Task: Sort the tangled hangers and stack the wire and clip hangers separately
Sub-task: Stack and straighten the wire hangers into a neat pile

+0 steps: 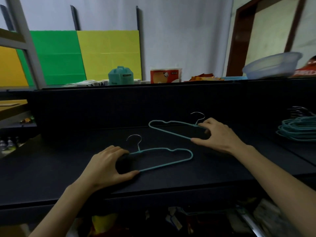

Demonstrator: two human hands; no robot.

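From the head camera, looking down over the person's forearms, two hangers are lying flat on the black tabletop [51, 168], apart from each other and no longer tangled.

The left hand [109, 166] is gripping the nearer teal coated wire hanger with a silver hook [164, 165] at its left end. The thumb is pressing on the lower bar and the curled fingers are sitting on the shoulder just beside the neck.

The right hand [217, 134] is gripping the farther teal coated wire hanger [171, 133] at its right end in the same way, thumb on the lower bar and fingers curled by the neck.

Both hangers are running roughly left to right, each a little slanted, with their hooks pointing away from the person toward the black back panel [102, 108]. The near one's free end is reaching right and the far one's free end is reaching left.

What matters most, I'd say, is the stack of matching teal wire hangers [297, 129] sitting well off to the right at the picture's edge. It is lying closer to the right hand, so the far hanger probably has the shorter trip, and the left hand would be carrying its hanger across the body.

No clip hangers are showing anywhere here.
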